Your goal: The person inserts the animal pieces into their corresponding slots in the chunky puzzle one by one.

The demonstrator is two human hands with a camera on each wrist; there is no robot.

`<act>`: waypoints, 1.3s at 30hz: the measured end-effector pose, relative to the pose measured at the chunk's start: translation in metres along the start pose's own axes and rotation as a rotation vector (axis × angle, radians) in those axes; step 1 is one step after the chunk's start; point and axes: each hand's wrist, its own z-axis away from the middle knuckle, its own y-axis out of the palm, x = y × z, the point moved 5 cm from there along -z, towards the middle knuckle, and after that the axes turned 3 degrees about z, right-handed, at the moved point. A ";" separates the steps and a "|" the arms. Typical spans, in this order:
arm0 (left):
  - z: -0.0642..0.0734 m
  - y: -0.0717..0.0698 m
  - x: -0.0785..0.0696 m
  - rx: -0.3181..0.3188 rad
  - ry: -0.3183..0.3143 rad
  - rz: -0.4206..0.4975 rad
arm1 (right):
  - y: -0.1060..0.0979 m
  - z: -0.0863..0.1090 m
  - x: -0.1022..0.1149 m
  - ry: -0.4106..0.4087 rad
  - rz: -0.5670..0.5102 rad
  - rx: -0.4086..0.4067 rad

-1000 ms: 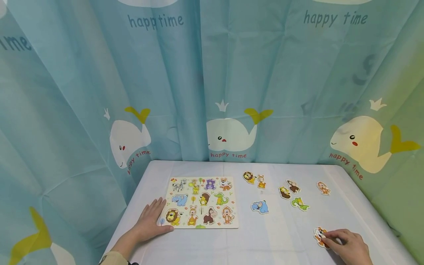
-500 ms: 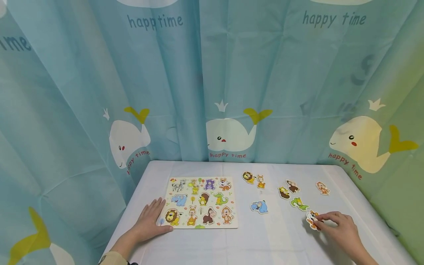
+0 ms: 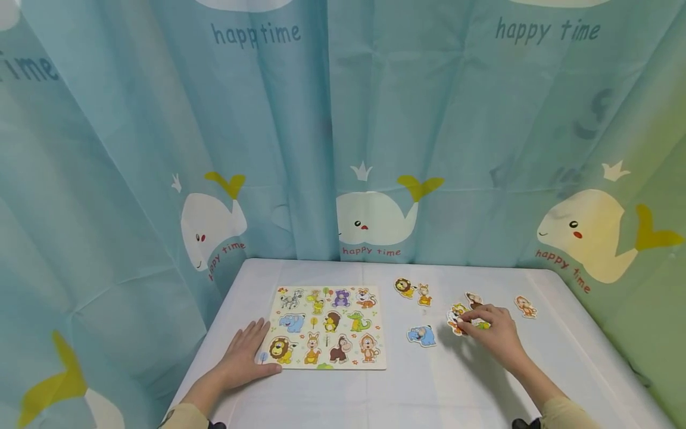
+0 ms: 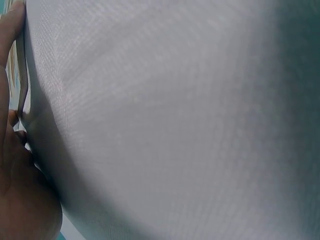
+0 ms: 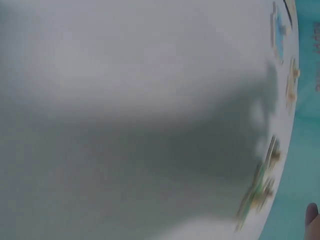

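Observation:
In the head view my right hand (image 3: 495, 333) pinches a tiger puzzle piece (image 3: 453, 325) just off the table, over a gorilla piece (image 3: 474, 300) and a partly covered green crocodile piece (image 3: 483, 326). Only a fingertip of it shows in the right wrist view. My left hand (image 3: 242, 357) rests with fingers extended on the left edge of a wooden animal puzzle board (image 3: 345, 366), its thumb at the near corner. The board bears rows of animal pictures; which of them are seated pieces I cannot tell. The hedgehog-coloured shape behind the tiger is mostly hidden.
Between board and right hand lie an elephant piece (image 3: 421, 335), a lion piece (image 3: 404, 288) and a kangaroo piece (image 3: 424, 294). A monkey piece (image 3: 526, 306) lies farther right. A blue whale-print curtain (image 3: 375, 149) hangs behind the white table (image 3: 321, 399).
My right hand has lifted the tiger piece from the table's near right and carried it leftward and away, over the other loose pieces. The left hand stays put.

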 end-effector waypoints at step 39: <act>0.000 -0.001 -0.003 0.002 -0.023 0.016 | 0.100 -0.081 0.061 -0.049 -0.013 0.147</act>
